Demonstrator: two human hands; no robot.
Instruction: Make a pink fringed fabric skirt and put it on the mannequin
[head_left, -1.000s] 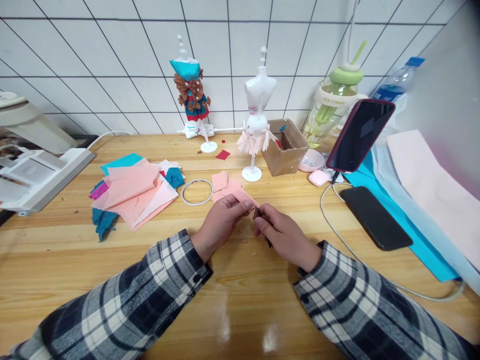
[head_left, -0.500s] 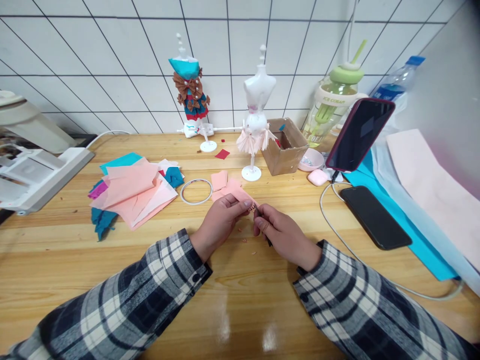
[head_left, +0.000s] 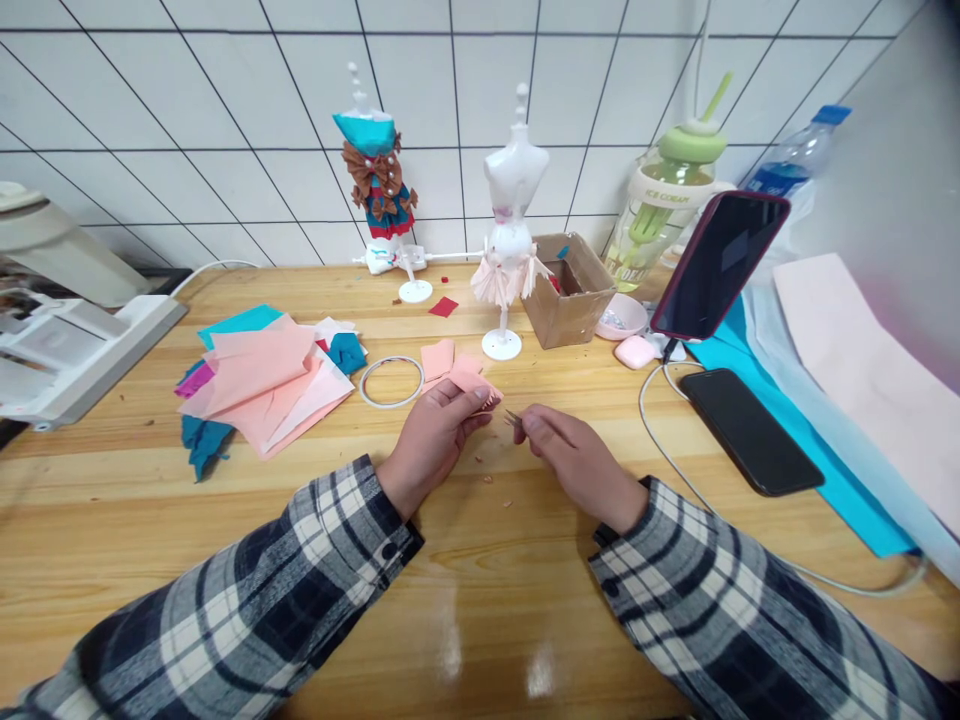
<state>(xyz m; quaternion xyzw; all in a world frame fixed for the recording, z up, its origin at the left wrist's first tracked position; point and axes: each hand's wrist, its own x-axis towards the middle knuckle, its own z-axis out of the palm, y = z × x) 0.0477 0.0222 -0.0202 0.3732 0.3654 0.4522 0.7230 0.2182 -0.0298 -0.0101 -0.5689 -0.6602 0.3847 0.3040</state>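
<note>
Pinched in my left hand (head_left: 433,437) is a piece of pink paper (head_left: 475,383) with a finely notched edge. My right hand (head_left: 576,455) is closed on a small metal tool (head_left: 514,419), whose thin tips point at the pink paper without touching it; most of the tool is hidden by the fingers. Another pink piece (head_left: 437,360) lies just beyond my left hand, beside a white ring (head_left: 391,382). Tiny pink scraps (head_left: 487,479) are on the wooden table between my hands.
Behind my hands stand a small white mannequin (head_left: 516,180) in a pale pink skirt, a dressed mannequin (head_left: 379,180) and a cardboard box (head_left: 568,300). Coloured sheets (head_left: 262,370) lie left. A propped phone (head_left: 720,265), a flat phone (head_left: 752,432) and a cable are right.
My right hand has drawn back slightly to the right, so the tool's tips are now apart from the pink paper. My left hand has shifted a little left and turned the notched edge into view.
</note>
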